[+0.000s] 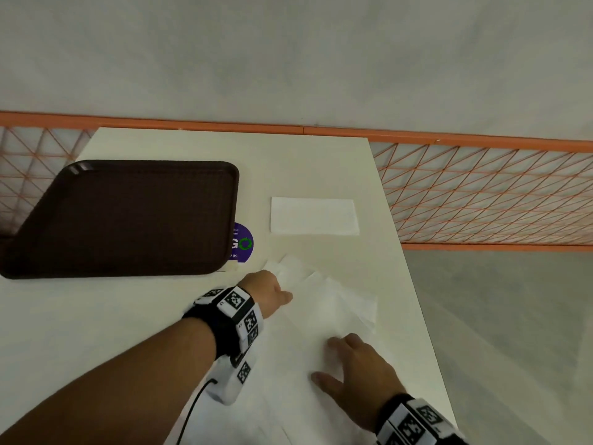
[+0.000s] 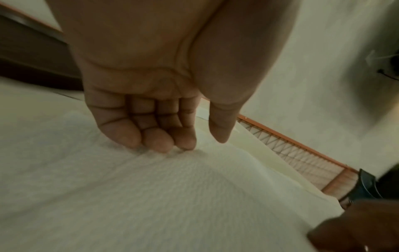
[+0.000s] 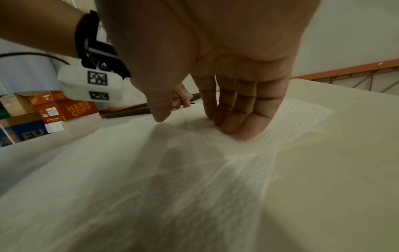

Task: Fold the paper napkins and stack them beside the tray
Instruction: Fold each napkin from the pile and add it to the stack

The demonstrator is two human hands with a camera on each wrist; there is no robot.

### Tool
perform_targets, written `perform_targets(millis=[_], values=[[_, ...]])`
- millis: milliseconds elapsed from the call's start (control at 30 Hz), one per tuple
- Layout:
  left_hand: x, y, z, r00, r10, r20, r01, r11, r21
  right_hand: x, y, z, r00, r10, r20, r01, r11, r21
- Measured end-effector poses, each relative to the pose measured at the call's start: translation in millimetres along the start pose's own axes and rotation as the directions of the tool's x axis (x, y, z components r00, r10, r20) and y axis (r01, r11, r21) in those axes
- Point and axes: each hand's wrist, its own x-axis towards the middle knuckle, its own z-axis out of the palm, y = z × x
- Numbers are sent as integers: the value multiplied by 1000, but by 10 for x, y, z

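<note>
A dark brown tray (image 1: 122, 216) lies on the white table at the left. One folded white napkin (image 1: 314, 216) rests to the right of it. Nearer me, several unfolded napkins (image 1: 324, 303) lie spread and overlapping. My left hand (image 1: 276, 292) touches the far left part of the top sheet; in the left wrist view its fingertips (image 2: 159, 146) rest on the textured paper (image 2: 151, 187) with the thumb apart. My right hand (image 1: 340, 358) lies flat on the sheet's near right part, and its straight fingers (image 3: 244, 122) press the napkin (image 3: 194, 170) down.
A round purple sticker (image 1: 242, 242) shows beside the tray's right edge. An orange mesh fence (image 1: 481, 194) runs behind and to the right of the table. The table's right edge (image 1: 414, 284) drops to grey floor. Cardboard boxes (image 3: 64, 109) stand off to the left.
</note>
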Motion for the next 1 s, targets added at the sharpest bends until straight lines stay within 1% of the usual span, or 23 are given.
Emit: perform_targets(millis=[167,300,333,467,533,700,800,933,1000], values=[[-34,107,-22,999,35,13,-35,999,-36,-24,-23,59,1000,6,-9,-6,999,-34],[-47,135,34,997,1,-84,-4,1000,-30,-45,-27,94,999,0,-35,-1,1000,-28],[-47,143,45,996,-15,-87,13,1000,-23,-45,-26,100,999,-3,-40,2,1000,-29],[39,144,94,998,-58,8,58,996,-63,-33,-17,115,999,-3,-47,1,999,-34],[46,135,87,998,-66,18,67,994,-83,-27,-14,123,999,-3,-47,1,999,-37],[31,127,52,1000,-5,-7,4,998,-70,-23,-13,130,999,-7,-48,5,999,-45],[83,138,46,1000,-8,-5,8,995,-103,-24,-15,133,998,-16,-56,12,998,-65],[129,160,44,998,-42,51,45,997,-62,-17,-17,136,999,-16,-50,12,997,-72],[126,175,37,996,-33,80,37,998,-42,-20,-16,125,998,-17,-53,14,998,-63]])
